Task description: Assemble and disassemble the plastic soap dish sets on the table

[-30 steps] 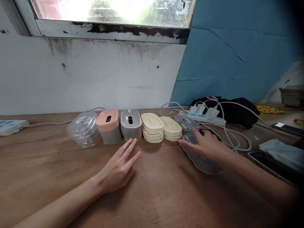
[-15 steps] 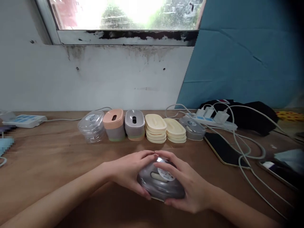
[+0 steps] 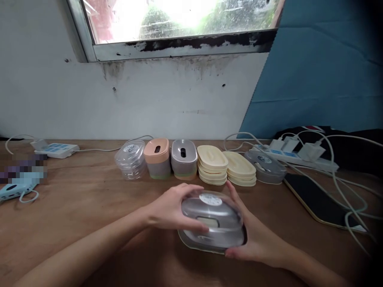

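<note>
Between my two hands is a grey oval plastic box (image 3: 221,237) with a clear lid, a round white sticker on top and a pale slot in the middle. My left hand (image 3: 176,209) grips its left side, the thumb lying across the front of the lid. Around the right end wraps my right hand (image 3: 254,235), thumb at the lower edge and fingers behind. The box is slightly blurred and its underside is hidden. Behind it stand stacked cream lids (image 3: 212,163) and a second cream stack (image 3: 241,169).
Along the wall stand a clear round container (image 3: 131,159), a peach-topped box (image 3: 157,157), a grey-topped box (image 3: 184,159) and another grey lidded container (image 3: 266,165). At right lie a dark phone (image 3: 317,203), a power strip (image 3: 299,157) and loose cables. Another power strip (image 3: 56,150) sits left.
The grey box has turned and tilted so its lid and sticker show more fully. My left thumb has moved onto its front. The whole view has shifted, with the background things now further right.
</note>
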A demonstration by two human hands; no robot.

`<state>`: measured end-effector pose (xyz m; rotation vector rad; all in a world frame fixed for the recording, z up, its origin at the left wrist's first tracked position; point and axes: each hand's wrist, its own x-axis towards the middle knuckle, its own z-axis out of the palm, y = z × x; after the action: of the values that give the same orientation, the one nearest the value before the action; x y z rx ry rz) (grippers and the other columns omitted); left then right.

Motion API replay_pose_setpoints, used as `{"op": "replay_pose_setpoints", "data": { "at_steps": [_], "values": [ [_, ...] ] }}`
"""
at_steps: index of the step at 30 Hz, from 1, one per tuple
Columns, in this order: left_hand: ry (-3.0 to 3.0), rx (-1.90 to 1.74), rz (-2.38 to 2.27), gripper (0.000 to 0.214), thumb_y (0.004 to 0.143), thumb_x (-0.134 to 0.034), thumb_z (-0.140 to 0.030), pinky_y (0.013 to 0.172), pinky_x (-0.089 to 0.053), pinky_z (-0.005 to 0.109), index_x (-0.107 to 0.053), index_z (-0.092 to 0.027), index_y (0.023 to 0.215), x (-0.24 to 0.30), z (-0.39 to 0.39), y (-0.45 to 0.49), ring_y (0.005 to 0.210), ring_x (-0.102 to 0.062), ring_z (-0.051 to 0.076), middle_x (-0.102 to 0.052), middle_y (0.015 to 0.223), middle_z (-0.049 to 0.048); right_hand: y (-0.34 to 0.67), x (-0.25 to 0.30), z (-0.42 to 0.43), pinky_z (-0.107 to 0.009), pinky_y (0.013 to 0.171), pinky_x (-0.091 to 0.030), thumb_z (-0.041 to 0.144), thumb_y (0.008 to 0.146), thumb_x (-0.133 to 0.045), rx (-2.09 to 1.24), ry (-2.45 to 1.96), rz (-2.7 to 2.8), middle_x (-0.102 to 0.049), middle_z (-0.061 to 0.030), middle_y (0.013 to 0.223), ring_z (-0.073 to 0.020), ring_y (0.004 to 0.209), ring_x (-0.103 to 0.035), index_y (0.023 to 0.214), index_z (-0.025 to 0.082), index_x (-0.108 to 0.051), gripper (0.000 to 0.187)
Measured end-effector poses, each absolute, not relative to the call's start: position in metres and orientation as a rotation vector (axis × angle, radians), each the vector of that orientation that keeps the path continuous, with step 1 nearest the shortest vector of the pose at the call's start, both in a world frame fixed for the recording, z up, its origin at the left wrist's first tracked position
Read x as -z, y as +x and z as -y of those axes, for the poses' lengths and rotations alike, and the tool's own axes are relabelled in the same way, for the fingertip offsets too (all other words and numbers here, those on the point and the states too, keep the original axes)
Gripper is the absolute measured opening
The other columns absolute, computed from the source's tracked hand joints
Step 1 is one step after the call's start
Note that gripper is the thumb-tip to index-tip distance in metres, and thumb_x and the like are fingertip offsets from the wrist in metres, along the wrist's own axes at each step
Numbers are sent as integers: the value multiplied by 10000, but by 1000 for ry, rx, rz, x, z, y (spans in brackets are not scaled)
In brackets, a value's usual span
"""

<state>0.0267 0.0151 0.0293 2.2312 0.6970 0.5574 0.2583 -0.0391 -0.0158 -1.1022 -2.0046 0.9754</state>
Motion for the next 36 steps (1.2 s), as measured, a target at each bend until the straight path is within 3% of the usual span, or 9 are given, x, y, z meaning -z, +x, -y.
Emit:
{"op": "replay_pose_setpoints", "data": {
  "at_steps": [4, 7, 9, 11, 14, 22, 26, 32, 36],
  "values": [
    [2261, -882, -907, 530, 804, -563, -388, 838, -497, 309, -355, -303, 1284, -78, -31, -1, 1071, -546, 192, -516, 1252, 31, 261, 16, 40, -453, 1015, -301, 518, 655, -667, -980, -1163, 2063, -319, -160, 1377, -289, 1245, -390, 1407, 215, 160, 1158],
    [2238, -1342, -1705, 607, 751, -585, -500, 777, -506, 344, -381, -286, 1282, -107, -53, -36, 1052, -548, 255, -476, 1279, 75, 263, 19, 40, -452, 1019, -293, 503, 661, -668, -944, -1215, 2091, -298, -161, 1391, -291, 1239, -397, 1421, 219, 99, 1117],
    [2089, -1250, -2167, 681, 687, -611, -559, 828, -470, 415, -439, -238, 1263, -111, -70, -57, 1061, -535, 313, -477, 1252, 131, 264, 21, 39, -466, 1022, -284, 487, 669, -669, -907, -1223, 2124, -291, -165, 1397, -300, 1246, -385, 1424, 224, 86, 1099],
    [2006, -963, -2348, 731, 672, -591, -597, 851, -444, 446, -457, -195, 1268, -105, -85, -73, 1085, -513, 354, -503, 1211, 170, 265, 23, 39, -484, 1024, -275, 477, 678, -665, -875, -1213, 2153, -292, -167, 1401, -313, 1256, -369, 1426, 231, 70, 1078],
    [1954, -680, -2342, 755, 692, -504, -673, 842, -430, 480, -429, -243, 1308, -89, -97, -81, 1111, -490, 384, -486, 1247, 178, 266, 24, 38, -498, 1024, -274, 470, 683, -667, -851, -1224, 2181, -291, -165, 1410, -325, 1271, -344, 1430, 237, 48, 1060],
    [2059, -467, -2238, 922, 633, -431, -792, 845, -421, 489, -289, -278, 1385, -81, -101, -82, 1135, -475, 393, -424, 1324, 186, 265, 17, 39, -503, 1030, -275, 451, 683, -673, -836, -1258, 2231, -204, -139, 1462, -338, 1314, -259, 1435, 255, -39, 1003],
    [2104, -374, -2229, 913, 641, -445, -773, 811, -443, 460, -277, -278, 1390, -85, -98, -82, 1129, -479, 388, -486, 1270, 178, 261, 11, 41, -457, 1021, -322, 331, 642, -713, -847, -1233, 2295, -179, -105, 1446, -327, 1295, -296, 1415, 285, -143, 961],
    [2166, -340, -2215, 799, 690, -451, -703, 799, -452, 457, -334, -291, 1365, -89, -92, -79, 1078, -518, 373, -544, 1218, 128, 257, 5, 42, -447, 1032, -310, 271, 653, -690, -871, -1260, 2308, -204, -103, 1402, -309, 1275, -321, 1392, 283, -171, 903],
    [2174, -394, -2329, 909, 672, -485, -702, 811, -427, 539, -252, -217, 1404, -98, -81, -70, 1161, -414, 454, -379, 1343, 213, 256, 7, 42, -464, 1028, -310, 302, 662, -690, -866, -1281, 2278, -183, -111, 1400, -320, 1275, -312, 1394, 292, -132, 921]
  ]
}}
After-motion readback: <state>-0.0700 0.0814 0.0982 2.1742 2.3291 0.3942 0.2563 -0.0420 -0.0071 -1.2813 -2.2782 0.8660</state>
